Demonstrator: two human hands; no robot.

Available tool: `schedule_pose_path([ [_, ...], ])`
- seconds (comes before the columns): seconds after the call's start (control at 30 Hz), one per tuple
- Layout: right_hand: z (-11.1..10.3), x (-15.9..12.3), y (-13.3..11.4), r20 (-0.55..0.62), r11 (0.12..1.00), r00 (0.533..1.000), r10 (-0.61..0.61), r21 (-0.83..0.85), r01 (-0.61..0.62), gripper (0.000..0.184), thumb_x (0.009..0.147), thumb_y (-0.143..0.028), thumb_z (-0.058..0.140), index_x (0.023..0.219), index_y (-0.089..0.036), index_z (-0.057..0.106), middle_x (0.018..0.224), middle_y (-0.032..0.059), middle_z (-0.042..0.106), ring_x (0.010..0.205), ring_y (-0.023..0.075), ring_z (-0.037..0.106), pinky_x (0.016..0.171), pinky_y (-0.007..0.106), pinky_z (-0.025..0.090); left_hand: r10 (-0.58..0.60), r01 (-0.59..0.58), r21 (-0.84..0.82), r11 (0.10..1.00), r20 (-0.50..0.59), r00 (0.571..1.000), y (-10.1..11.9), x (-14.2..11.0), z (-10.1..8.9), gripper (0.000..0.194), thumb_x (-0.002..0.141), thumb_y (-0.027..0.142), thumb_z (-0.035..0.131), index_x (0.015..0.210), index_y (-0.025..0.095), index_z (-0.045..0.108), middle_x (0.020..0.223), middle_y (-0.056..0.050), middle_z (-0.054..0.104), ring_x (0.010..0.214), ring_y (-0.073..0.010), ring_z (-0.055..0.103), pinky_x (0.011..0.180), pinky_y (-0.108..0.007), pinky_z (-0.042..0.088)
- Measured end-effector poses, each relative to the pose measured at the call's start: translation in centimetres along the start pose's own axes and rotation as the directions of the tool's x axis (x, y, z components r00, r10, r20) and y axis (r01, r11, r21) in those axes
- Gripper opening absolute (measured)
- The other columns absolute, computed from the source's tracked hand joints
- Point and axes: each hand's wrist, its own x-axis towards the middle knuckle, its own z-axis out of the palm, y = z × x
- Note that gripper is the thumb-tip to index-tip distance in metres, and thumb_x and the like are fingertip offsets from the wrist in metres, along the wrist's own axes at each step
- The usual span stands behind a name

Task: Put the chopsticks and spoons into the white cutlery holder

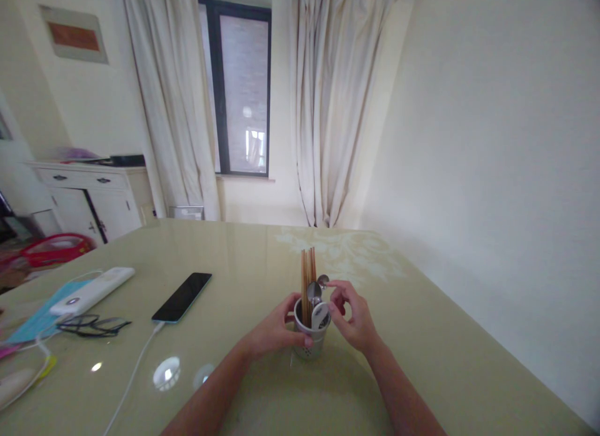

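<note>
A small metal utensil holder (pixel 313 347) stands on the glossy green table (pixel 422 336), near the front middle. Wooden chopsticks (pixel 308 280) and several spoons (pixel 315 292) stick up out of it. My left hand (pixel 274 331) is wrapped round the holder's left side. My right hand (pixel 354 316) is just right of the holder, with thumb and forefinger pinched on the handle of a metal spoon (pixel 323 280) that stands in the holder.
A black phone (pixel 182 297) on a white cable (pixel 131 376) lies left of the holder. Farther left are black glasses (pixel 91 325), a white remote (pixel 92 290) and a blue face mask (pixel 44 317). A wall runs along the table's right edge.
</note>
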Motion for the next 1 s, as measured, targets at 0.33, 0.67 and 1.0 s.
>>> schedule_pose_path([
  [0.33, -0.1, 0.0, 1.8, 0.099, 0.977, 0.980, 0.174, 0.104, -0.184, 0.061, 0.095, -0.079, 0.054, 0.118, -0.023, 0.057, 0.085, 0.0006, 0.060, 0.071, 0.0181, 0.056, 0.063, 0.030, 0.045, 0.015, -0.010, 0.111, 0.994, -0.048, 0.999, -0.5, 0.4, -0.7, 0.080, 0.065, 0.034, 0.099, 0.134, 0.021, 0.062, 0.138, -0.015, 0.068, 0.127, -0.0344, 0.065, 0.112, -0.050, 0.048],
  [0.67, 2.6, 0.0, 1.4, 0.207, 0.944, 0.947, 0.245, 0.173, -0.282, 0.076, 0.075, -0.048, 0.092, 0.134, -0.021, 0.054, 0.123, 0.0096, 0.072, 0.111, 0.0289, 0.068, 0.098, 0.041, 0.052, 0.044, -0.023, 0.092, 0.996, -0.235, 0.971, -1.7, 0.9, 0.2, 0.066, 0.067, 0.034, 0.096, 0.122, 0.020, 0.062, 0.138, -0.018, 0.065, 0.132, -0.0337, 0.061, 0.108, -0.048, 0.053],
  [1.0, -1.1, 0.5, 5.5, -0.221, 0.861, 0.850, 0.478, -0.071, -0.503, 0.056, 0.072, -0.046, 0.080, 0.117, -0.021, 0.056, 0.104, 0.0079, 0.078, 0.093, 0.0283, 0.074, 0.086, 0.042, 0.057, 0.072, 0.100, 0.394, 0.914, -0.398, 0.915, -2.5, 1.2, -1.6, 0.040, 0.077, 0.049, 0.076, 0.103, 0.020, 0.065, 0.086, -0.002, 0.067, 0.079, -0.0184, 0.065, 0.074, -0.031, 0.053],
])
